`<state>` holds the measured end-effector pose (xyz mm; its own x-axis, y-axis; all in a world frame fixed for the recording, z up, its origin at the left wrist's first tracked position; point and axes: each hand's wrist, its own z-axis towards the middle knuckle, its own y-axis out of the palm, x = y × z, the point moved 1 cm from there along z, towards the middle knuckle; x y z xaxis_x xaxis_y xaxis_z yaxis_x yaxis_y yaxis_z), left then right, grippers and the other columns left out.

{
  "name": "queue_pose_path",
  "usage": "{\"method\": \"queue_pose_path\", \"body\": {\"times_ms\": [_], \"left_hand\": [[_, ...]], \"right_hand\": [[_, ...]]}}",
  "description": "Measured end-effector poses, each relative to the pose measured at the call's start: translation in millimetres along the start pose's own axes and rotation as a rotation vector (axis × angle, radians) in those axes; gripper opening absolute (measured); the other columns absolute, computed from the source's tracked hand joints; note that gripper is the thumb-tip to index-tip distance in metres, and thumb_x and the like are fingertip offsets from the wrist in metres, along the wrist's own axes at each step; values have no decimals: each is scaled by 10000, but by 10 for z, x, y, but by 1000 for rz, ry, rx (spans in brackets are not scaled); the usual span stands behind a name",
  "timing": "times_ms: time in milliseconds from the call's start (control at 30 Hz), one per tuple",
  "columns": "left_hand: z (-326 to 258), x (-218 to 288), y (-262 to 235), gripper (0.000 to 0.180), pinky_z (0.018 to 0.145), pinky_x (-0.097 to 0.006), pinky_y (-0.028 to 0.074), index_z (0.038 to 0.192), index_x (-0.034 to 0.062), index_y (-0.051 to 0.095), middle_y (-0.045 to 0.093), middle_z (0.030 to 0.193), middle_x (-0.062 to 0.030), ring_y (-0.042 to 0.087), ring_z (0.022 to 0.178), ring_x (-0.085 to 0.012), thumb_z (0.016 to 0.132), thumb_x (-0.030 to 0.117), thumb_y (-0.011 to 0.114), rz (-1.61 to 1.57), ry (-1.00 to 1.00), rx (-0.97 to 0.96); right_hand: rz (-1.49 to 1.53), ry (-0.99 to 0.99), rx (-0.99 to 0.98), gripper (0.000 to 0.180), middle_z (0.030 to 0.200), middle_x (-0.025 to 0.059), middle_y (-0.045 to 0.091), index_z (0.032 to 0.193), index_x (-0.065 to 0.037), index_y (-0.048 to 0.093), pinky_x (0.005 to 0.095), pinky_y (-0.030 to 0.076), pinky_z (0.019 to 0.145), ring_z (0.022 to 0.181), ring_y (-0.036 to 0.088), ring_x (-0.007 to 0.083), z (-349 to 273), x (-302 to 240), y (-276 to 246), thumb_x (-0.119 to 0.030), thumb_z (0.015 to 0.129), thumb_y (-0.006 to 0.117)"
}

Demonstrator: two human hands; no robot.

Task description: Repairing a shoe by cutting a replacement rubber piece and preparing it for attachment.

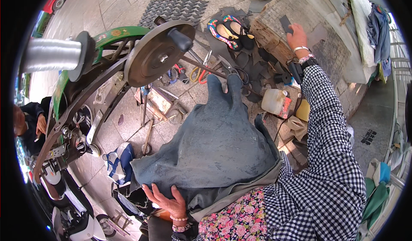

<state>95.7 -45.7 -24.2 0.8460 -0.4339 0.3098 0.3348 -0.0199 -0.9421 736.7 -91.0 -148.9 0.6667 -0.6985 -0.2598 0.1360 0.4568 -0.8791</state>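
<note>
Draped across the lap: grey lap cloth (214,142), creased, with folds gathered along the near side. Left hand (169,204): laid at the near left edge of the lap cloth, fingers spread and touching the material. Right hand (297,37): stretched well beyond the far right side of the lap cloth, over a worn wooden block (270,18), fingers bent. Dark flat piece (285,23): on top of the block, at the right fingertips, with most of the length projecting to the left of them; pinched or merely touched, cannot tell. Also on the block, farther right of the lap cloth: brownish flat piece (317,35). Just past the far end of the lap cloth: dark-handled shears (232,69) and, slightly left, orange-handled scissors (204,67). Farther out beyond the same end: black shoes with colourful trim (232,35). Near the right side of the lap cloth: translucent jug (272,102). Beyond the left side: machine wheel (146,58) and, farther left, spool of white thread (53,55). Just beside the left corner: blue-and-white bag (122,163).
</note>
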Motion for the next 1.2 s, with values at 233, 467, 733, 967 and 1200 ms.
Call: {"method": "queue_pose_path", "body": {"times_ms": [233,467,733,967,1200], "left_hand": [[-12,61,-26,529,1002,-514,231,1253,-26,358,254,1348,-250,264,1245,-395,830,235,541,80,-37,25],[-29,93,-92,550,1004,-522,211,1246,-40,354,259,1347,-248,260,1244,-388,831,273,536,173,-36,27],[90,222,-105,562,1014,-525,179,1277,-21,299,207,1366,-249,224,1256,-405,843,259,522,124,-63,-77],[111,262,-154,578,1013,-534,177,1291,-6,282,200,1371,-254,224,1261,-409,850,287,514,144,-102,-98],[156,280,-131,636,993,-553,203,1313,13,261,201,1362,-261,227,1254,-417,857,394,486,218,-107,-111]], "right_hand": [[321,83,-472,191,868,126,624,879,-81,612,358,472,728,819,590,303,-615,-561,516,-82,697,556],[244,317,-892,279,968,153,611,974,-65,607,361,456,804,920,573,309,-1556,-448,1238,-54,697,572],[207,69,-743,426,1031,130,566,1034,-65,566,366,432,835,965,541,301,-1500,-792,1424,-164,640,694],[150,226,-879,492,1030,164,568,1047,-66,560,379,456,828,978,549,327,-1428,-1019,1571,-135,586,716],[525,345,-758,328,840,152,619,894,-21,613,315,473,703,777,598,302,-1465,-987,1839,-84,583,695]]}}
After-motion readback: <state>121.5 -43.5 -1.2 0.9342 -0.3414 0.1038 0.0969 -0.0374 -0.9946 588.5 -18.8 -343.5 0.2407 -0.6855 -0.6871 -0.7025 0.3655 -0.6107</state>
